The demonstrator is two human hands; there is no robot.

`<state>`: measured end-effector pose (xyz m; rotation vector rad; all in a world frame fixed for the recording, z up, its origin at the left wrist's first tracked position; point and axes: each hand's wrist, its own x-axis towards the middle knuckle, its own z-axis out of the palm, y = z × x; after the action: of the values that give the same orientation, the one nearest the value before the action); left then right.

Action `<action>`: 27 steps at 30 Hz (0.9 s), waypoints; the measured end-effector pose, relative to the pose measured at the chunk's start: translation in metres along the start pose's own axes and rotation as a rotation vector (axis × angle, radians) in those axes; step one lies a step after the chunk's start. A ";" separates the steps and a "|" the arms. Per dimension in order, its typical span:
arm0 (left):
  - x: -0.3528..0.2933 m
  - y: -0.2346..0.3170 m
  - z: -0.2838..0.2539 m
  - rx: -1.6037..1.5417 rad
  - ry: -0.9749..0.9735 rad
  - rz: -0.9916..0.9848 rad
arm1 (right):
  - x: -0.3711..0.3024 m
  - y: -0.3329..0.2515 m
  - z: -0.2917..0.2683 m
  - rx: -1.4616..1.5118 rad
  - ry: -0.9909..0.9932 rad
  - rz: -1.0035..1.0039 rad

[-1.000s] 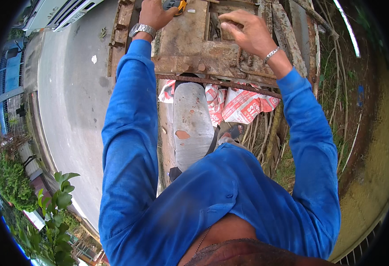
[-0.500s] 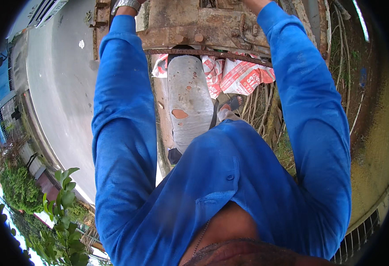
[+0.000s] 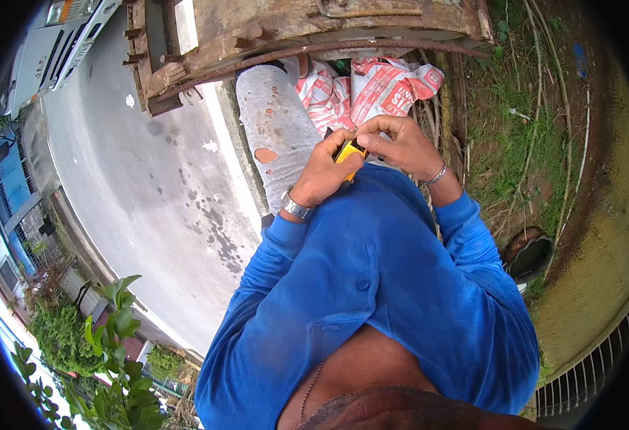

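Close to my lap, my left hand (image 3: 317, 173) is wrapped around a yellow and black tape measure (image 3: 352, 151), its thumb lying along the yellow side. My right hand (image 3: 405, 147) curls over the front end of the case, thumb and forefinger pinched there. Whatever short bit of blade those fingertips hold is too small to make out. Beyond both hands stands a rusty steel frame (image 3: 271, 36) with a ribbed bar along its near edge. It does not touch either hand.
Red and white printed sacks (image 3: 393, 86) lie under the near edge of the rusty frame. My leg in torn grey trousers (image 3: 275, 115) is beside them. A paved road (image 3: 150, 186) runs along the left, with a truck (image 3: 60, 57) at the far left. Grass (image 3: 519, 143) and an open pipe (image 3: 528, 254) are at right.
Both hands have come back from the rusty frame to my lap, and the tape measure now shows in them. My view has shifted, showing more road and grass.
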<state>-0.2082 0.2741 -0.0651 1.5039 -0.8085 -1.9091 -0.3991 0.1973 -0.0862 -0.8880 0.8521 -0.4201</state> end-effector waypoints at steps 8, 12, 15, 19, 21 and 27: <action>0.010 0.053 0.004 0.780 0.183 0.409 | 0.007 -0.018 -0.020 -0.260 -0.125 -0.151; 0.032 0.099 -0.010 1.013 0.191 0.655 | 0.038 -0.051 -0.034 -0.512 -0.113 -0.338; 0.063 0.138 -0.045 1.241 0.245 0.801 | 0.070 -0.086 -0.048 -0.536 -0.055 -0.550; 0.051 0.211 -0.048 1.291 0.317 0.552 | 0.091 -0.145 -0.049 -0.478 -0.113 -0.527; 0.060 0.215 -0.053 1.309 0.306 0.740 | 0.094 -0.157 -0.049 -0.427 -0.144 -0.507; 0.088 0.209 -0.055 1.399 0.482 0.744 | 0.111 -0.173 -0.037 -0.781 -0.087 -0.667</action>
<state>-0.1577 0.0654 0.0268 1.7628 -2.2294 -0.2289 -0.3581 0.0070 -0.0101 -1.9210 0.6146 -0.6273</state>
